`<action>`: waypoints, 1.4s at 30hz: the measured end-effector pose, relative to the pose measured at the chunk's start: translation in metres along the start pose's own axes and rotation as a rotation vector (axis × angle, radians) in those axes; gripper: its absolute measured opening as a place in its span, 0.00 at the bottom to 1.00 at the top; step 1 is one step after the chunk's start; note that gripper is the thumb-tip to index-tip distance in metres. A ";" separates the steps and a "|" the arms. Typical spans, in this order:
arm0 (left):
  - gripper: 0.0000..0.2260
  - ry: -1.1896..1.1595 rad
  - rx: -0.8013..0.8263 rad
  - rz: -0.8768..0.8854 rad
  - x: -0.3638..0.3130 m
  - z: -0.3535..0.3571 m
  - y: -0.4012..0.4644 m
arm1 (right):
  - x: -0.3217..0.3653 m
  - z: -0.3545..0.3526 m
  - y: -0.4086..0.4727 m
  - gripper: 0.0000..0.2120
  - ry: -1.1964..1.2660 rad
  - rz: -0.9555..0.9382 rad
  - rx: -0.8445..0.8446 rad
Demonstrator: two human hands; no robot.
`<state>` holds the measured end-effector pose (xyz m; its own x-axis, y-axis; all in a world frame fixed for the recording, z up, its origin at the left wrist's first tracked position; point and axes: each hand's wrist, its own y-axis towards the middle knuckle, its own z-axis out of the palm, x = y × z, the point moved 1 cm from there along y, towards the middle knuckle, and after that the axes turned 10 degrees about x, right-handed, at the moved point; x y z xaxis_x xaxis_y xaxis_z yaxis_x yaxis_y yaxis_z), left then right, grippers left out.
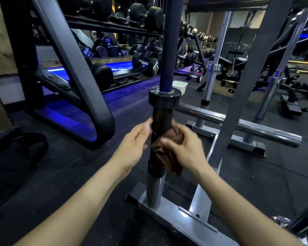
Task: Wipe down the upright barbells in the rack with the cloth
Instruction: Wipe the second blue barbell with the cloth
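A blue-shafted barbell (168, 50) stands upright in a grey floor rack (169, 215), its black sleeve (163, 119) below a thick black collar. My right hand (183, 148) presses a brown cloth (171, 151) against the right side of the sleeve. My left hand (135, 142) rests on the sleeve's left side, thumb against it and fingers partly spread. Two chrome barbells (212, 75) (274, 91) stand upright further back in the rack.
A slanted grey rack post (245, 93) rises to the right. A chrome bar (238, 125) lies horizontally behind the sleeve. A black machine frame (82, 89) stands on the left, dumbbell racks (132, 55) behind it. A white tub (180, 87) sits on the floor.
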<state>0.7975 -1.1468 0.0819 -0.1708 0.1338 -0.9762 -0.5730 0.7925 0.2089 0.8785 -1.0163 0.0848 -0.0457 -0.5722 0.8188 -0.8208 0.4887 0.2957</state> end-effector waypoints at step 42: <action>0.11 0.050 0.015 -0.151 0.029 0.002 -0.014 | -0.052 0.040 -0.011 0.31 -0.086 0.024 0.130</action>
<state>0.8026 -1.1527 0.0503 -0.1234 -0.0175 -0.9922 -0.5834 0.8101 0.0582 0.8666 -1.0182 0.0192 -0.1097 -0.6183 0.7782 -0.8855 0.4165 0.2060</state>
